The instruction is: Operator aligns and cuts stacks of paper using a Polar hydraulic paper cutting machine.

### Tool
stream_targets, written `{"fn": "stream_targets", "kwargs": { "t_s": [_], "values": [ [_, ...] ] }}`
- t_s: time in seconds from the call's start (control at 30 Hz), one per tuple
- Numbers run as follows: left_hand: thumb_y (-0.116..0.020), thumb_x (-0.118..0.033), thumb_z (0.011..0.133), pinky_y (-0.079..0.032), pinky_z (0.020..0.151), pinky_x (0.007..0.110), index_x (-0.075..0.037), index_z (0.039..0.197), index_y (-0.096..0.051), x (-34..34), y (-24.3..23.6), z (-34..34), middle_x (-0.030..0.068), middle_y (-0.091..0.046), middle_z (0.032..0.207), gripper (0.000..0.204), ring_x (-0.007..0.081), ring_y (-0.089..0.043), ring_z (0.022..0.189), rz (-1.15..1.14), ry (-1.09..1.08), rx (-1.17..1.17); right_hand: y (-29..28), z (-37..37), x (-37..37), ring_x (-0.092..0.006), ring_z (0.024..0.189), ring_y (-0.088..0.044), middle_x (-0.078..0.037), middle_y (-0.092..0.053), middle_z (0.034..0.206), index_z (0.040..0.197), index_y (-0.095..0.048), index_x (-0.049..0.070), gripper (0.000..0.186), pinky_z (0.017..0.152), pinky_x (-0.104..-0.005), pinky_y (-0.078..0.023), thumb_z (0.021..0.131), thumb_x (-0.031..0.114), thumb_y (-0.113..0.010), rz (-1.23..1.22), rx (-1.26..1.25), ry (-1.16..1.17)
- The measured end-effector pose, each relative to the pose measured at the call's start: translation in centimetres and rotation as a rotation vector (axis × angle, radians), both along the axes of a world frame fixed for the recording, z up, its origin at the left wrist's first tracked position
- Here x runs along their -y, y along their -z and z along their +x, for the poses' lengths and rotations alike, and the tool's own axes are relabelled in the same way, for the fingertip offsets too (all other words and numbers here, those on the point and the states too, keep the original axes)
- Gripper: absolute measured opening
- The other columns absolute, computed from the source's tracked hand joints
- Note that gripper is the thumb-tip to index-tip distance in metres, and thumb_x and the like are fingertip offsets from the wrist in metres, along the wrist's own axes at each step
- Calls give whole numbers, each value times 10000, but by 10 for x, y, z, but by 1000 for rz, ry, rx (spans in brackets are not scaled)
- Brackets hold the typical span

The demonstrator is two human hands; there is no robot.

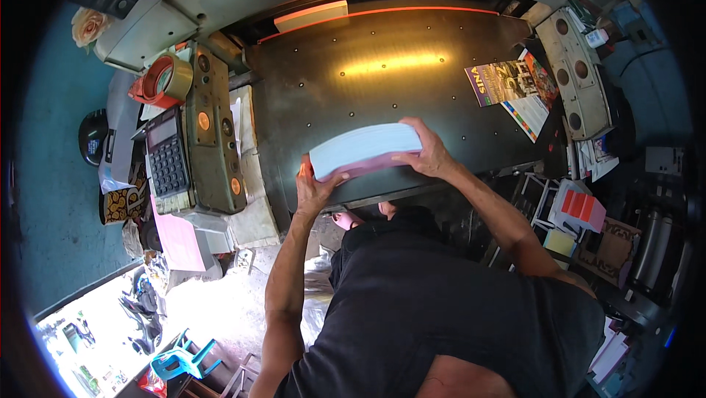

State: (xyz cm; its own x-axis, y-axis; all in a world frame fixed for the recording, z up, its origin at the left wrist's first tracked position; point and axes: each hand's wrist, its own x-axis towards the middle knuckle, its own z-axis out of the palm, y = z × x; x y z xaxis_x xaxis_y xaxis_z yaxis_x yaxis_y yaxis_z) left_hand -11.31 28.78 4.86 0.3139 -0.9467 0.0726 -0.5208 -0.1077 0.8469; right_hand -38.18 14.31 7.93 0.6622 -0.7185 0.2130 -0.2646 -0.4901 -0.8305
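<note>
A thick stack of paper [365, 145], pale blue-white with a pink layer along its near side, is held between both hands and bows upward slightly in the middle. My left hand [316, 188] grips its left end, thumb on the near side. Around the right end my right hand [430, 152] is closed, the thumb pressed on the pink side and the fingers at the far corner. Beneath and beyond the stack spreads the dark metal bed [397, 97] of a paper cutting machine. Whether the stack touches the bed I cannot tell.
Colourful printed sheets [511, 89] lie at the bed's right. On the left side block are a calculator [168, 154] and tape rolls [166, 80]. A pale block [312, 16] sits by the red line at the back. A blue plastic stool [184, 357] stands at lower left.
</note>
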Motion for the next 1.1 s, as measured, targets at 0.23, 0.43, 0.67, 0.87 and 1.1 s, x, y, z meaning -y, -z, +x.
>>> {"fn": "stream_targets", "kwargs": {
  "t_s": [0.23, 0.43, 0.67, 0.87, 1.1],
  "values": [
    [-847, -311, 788, -561, 783, 324, 67, 1204, -589, 135, -6, -1, 142, -698, 1068, 617, 214, -690, 948, 473, 163, -647, -10, -23, 97, -256, 946, -677, -115, -702, 1027, 1136, -642, -26, 514, 821, -346, -529, 733, 240, -816, 608, -75, 190],
    [-818, -461, 799, -484, 581, 249, 44, 1406, -479, 266, 19, -32, 62, -690, 873, 859, 109, -651, 748, 319, 48, -194, 16, -73, 118, -241, 902, -714, -116, -707, 1027, 1138, -662, -10, 416, 835, -369, -591, 798, 208, -761, 999, 293, 542],
    [-798, -478, 816, -495, 641, 269, -69, 1254, -589, 215, 39, -34, 26, -627, 868, 634, 110, -588, 754, 395, -12, -202, 70, -32, 26, -239, 1007, -668, -87, -676, 1082, 1145, -628, 43, 373, 884, -451, -573, 853, 230, -766, 1163, 1004, 1099],
    [-725, -490, 885, -530, 818, 392, -38, 1260, -566, 105, 36, -91, 118, -624, 1165, 609, 224, -623, 1036, 566, -48, -708, 63, 12, -11, -216, 941, -620, -46, -651, 1043, 1092, -632, 125, 347, 922, -398, -479, 846, 316, -785, 1500, 982, 1266],
    [-715, -628, 829, -521, 893, 420, 34, 1293, -537, 130, 12, -97, 198, -563, 1281, 827, 311, -608, 1109, 571, -149, -872, 53, 5, -21, -227, 1007, -611, -43, -651, 1066, 1082, -639, 134, 352, 1003, -400, -435, 859, 377, -762, 1479, 904, 1066]
  ]
}}
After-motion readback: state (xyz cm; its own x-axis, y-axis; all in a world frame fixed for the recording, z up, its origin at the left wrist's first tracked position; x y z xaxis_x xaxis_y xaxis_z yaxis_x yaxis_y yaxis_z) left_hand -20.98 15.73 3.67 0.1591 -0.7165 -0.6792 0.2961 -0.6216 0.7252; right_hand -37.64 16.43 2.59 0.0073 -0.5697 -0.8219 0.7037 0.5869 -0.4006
